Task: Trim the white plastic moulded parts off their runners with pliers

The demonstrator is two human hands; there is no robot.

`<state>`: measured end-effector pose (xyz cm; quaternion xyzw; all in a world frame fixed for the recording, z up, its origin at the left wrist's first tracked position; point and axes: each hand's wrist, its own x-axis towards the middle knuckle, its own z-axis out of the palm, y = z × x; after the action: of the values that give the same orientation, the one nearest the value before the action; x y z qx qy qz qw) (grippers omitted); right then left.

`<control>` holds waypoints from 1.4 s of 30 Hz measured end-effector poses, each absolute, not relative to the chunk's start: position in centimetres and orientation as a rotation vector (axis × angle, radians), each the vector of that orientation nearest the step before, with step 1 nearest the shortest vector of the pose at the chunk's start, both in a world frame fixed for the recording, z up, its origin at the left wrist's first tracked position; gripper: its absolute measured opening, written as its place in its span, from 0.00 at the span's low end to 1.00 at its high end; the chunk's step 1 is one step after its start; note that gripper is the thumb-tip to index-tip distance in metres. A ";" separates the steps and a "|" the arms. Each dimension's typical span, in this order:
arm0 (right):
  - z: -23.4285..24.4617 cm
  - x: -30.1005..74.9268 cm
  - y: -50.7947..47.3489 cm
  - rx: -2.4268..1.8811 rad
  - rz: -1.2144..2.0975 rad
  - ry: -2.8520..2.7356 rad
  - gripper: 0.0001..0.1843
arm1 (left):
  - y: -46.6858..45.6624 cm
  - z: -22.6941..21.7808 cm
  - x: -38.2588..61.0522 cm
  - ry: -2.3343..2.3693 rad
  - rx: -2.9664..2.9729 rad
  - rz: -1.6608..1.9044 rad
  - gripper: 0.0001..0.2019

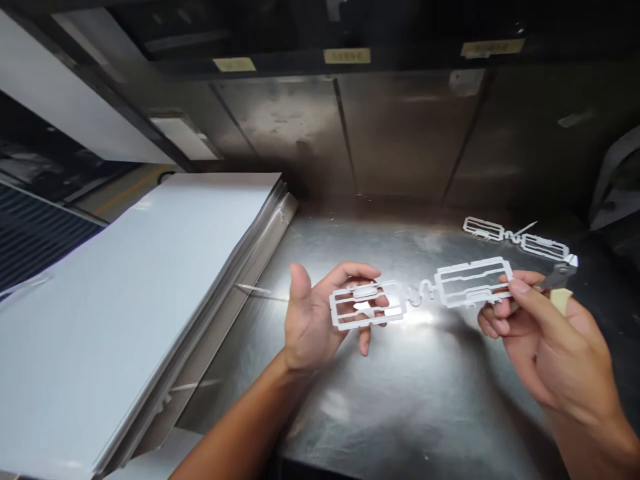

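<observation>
Both hands hold up a white plastic moulded frame (423,293) above a steel worktop (400,400). It has two rectangular halves joined by a wavy runner. My left hand (320,317) is palm up, with fingers curled under the left half. My right hand (540,333) pinches the right half between thumb and fingers. A small metal cutter with a pale handle (560,283) is also tucked into this hand.
A second white moulded frame (517,238) lies on the worktop at the back right. A tall stack of white sheets (125,300) fills the left side. Thin plastic slivers (253,289) lie beside the stack. A steel back wall (400,133) closes the far side.
</observation>
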<state>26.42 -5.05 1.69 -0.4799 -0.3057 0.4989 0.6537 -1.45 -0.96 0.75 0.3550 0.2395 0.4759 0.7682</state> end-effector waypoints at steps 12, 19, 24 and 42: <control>1.0 26.4 -4.2 -1.219 1.208 -0.615 0.17 | -0.5 -0.6 -1.7 0.332 0.749 1.011 0.43; 0.8 26.5 -3.9 -1.209 1.181 -0.609 0.15 | -0.3 -0.8 -1.7 0.352 0.734 1.009 0.44; 1.0 26.3 -3.9 -1.206 1.216 -0.576 0.17 | -0.1 -0.8 -1.7 0.380 0.716 1.006 0.43; 1.9 26.2 -4.8 -1.176 1.098 -0.776 0.32 | 0.5 0.3 -1.6 0.683 0.612 1.094 0.25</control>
<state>26.20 -4.84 1.87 -0.5129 -0.3383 0.4788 0.6271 -1.62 0.50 0.32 0.2806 0.3131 0.5016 0.7561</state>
